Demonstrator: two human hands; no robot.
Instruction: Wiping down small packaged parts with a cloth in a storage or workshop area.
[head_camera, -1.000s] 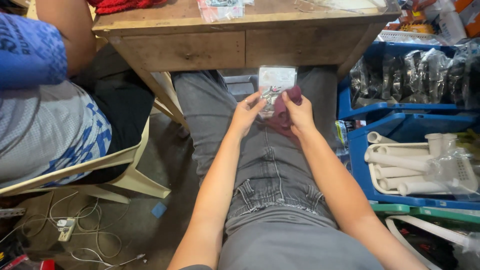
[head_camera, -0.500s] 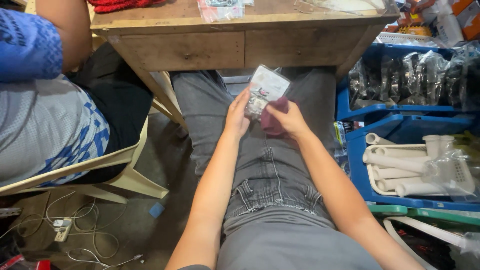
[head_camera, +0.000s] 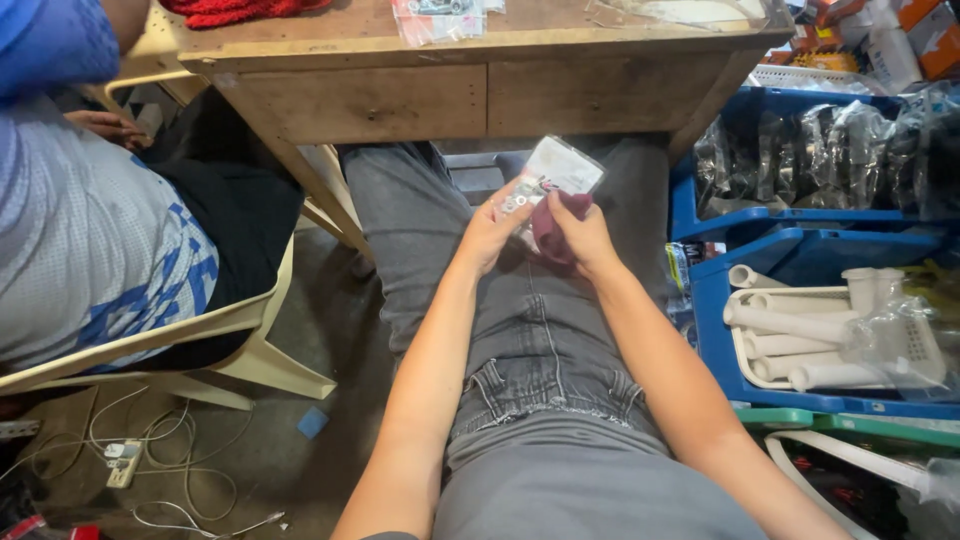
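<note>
Over the lap, near the tabletop (head_camera: 450, 45) edge: left hand (head_camera: 492, 232) and right hand (head_camera: 580, 238) side by side, small packet (head_camera: 558, 168) pinched between them, cloth (head_camera: 552, 225) under it. Far, on the tabletop: clear bags (head_camera: 435, 15). Right: crates (head_camera: 800, 262) holding tubes (head_camera: 800, 345). Left: seated person (head_camera: 90, 230) on chair (head_camera: 230, 345); cables (head_camera: 150, 455) on floor, near-left.

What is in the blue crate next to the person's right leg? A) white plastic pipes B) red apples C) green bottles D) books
A: the blue crate on the floor holds white plastic pipes lying side by side, partly under clear plastic wrap.
</note>
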